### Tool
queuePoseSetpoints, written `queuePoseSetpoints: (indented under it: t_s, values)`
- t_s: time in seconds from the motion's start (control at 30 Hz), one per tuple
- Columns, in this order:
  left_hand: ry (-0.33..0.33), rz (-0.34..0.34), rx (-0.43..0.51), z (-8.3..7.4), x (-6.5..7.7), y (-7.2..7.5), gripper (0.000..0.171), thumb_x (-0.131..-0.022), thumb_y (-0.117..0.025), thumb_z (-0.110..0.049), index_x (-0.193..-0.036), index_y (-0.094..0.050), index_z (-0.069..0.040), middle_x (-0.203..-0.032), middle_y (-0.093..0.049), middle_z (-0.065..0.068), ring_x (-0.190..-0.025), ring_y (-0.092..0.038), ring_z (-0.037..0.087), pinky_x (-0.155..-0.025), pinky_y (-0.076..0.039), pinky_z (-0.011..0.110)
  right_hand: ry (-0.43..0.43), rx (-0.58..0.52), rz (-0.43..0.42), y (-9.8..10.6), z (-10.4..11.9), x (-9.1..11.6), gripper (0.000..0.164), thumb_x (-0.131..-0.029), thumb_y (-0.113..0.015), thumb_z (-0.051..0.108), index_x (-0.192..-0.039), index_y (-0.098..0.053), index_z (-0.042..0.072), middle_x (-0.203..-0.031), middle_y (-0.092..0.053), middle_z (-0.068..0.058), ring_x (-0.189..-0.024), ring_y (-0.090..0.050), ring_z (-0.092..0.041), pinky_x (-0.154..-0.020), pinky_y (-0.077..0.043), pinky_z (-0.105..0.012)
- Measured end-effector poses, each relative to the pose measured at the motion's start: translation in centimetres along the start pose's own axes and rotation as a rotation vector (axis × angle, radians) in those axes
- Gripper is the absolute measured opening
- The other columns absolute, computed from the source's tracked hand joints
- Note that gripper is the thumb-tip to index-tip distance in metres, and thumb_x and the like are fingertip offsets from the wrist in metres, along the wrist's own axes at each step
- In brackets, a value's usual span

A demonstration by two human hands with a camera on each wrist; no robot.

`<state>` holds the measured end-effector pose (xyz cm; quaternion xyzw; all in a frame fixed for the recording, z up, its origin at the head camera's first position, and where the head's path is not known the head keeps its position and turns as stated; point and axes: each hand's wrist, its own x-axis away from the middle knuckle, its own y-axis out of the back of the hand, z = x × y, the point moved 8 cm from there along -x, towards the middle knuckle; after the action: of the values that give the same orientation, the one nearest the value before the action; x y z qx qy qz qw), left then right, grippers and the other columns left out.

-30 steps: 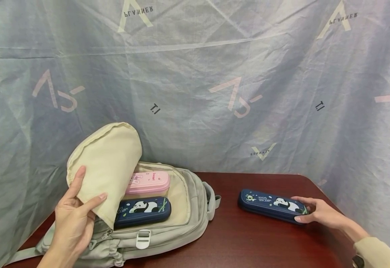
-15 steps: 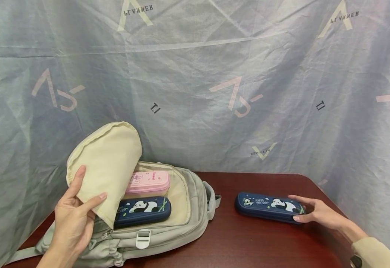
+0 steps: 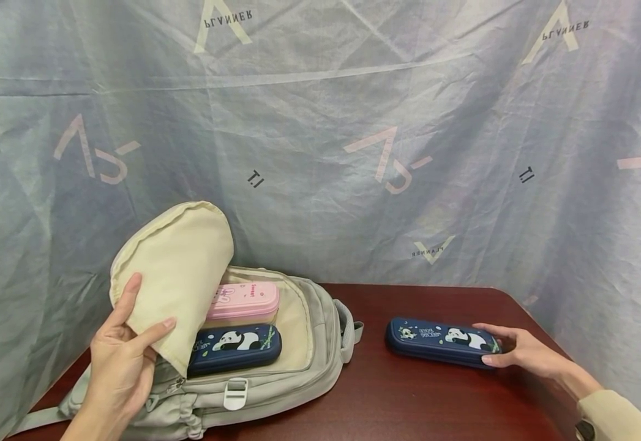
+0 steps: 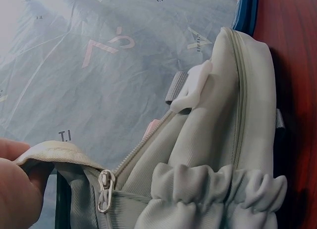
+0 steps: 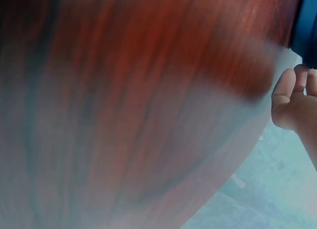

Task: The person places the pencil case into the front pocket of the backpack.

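Observation:
On the left of the head view lies a pale grey-green backpack [image 3: 326,343], its front unzipped. My left hand [image 3: 119,361] holds the cream-lined flap [image 3: 179,269] up between thumb and fingers. Inside are a pink pencil case [image 3: 250,296] with a rabbit print and a navy panda pencil case [image 3: 237,345], both partly hidden behind the flap. At the right, a second navy panda pencil case [image 3: 433,343] lies flat on the table. Its right end is gripped by my right hand [image 3: 535,355], thumb on the near side, fingers at the far side.
The dark red wooden table [image 3: 386,404] carries everything. A grey printed cloth [image 3: 320,153] hangs close behind and at both sides. The backpack's top handle [image 3: 346,331] points toward the right-hand pencil case. A zipper pull [image 4: 105,189] hangs near the left hand.
The right hand has shifted the navy pencil case slightly left, its left end coming a little nearer. It barely moves over the last half second. The left hand and flap stay put.

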<state>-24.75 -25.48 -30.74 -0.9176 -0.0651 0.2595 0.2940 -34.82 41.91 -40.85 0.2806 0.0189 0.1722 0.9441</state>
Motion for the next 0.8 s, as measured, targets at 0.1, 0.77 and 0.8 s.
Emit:
queuePoseSetpoints:
  t_s: [0.1,0.77,0.8]
  values:
    - [0.001,-0.001,-0.005,0.0,0.0,0.0,0.095,-0.088,-0.048,0.037,-0.163,-0.041,-0.021,-0.175,0.005,-0.007,-0.135,-0.052,0.005,-0.089,-0.061,0.026,0.027,-0.007,-0.005,-0.1,0.4,0.2,0.071,-0.096,-0.077,0.011,-0.156,-0.044,-0.007,-0.138,-0.056,-0.026,-0.11,-0.061,-0.023,-0.083,-0.057,-0.029]
    - [-0.004,-0.001,-0.013,0.0,0.0,-0.1,0.095,-0.088,-0.048,0.037,-0.164,-0.04,-0.021,-0.175,0.004,-0.005,-0.135,-0.052,0.006,-0.089,-0.061,0.027,0.096,0.013,-0.09,-1.4,2.8,0.6,0.068,-0.093,-0.081,0.009,-0.15,-0.048,-0.01,-0.128,-0.057,-0.021,-0.099,-0.065,-0.02,-0.076,-0.059,-0.03]
    - [-0.004,-0.002,-0.011,0.0,-0.1,-0.1,0.095,-0.088,-0.048,0.037,-0.164,-0.04,-0.021,-0.176,0.003,-0.005,-0.135,-0.052,0.006,-0.089,-0.061,0.027,0.086,0.018,-0.095,-1.5,2.8,0.6,0.069,-0.093,-0.081,0.011,-0.15,-0.048,-0.01,-0.128,-0.057,-0.021,-0.099,-0.065,-0.02,-0.076,-0.059,-0.03]
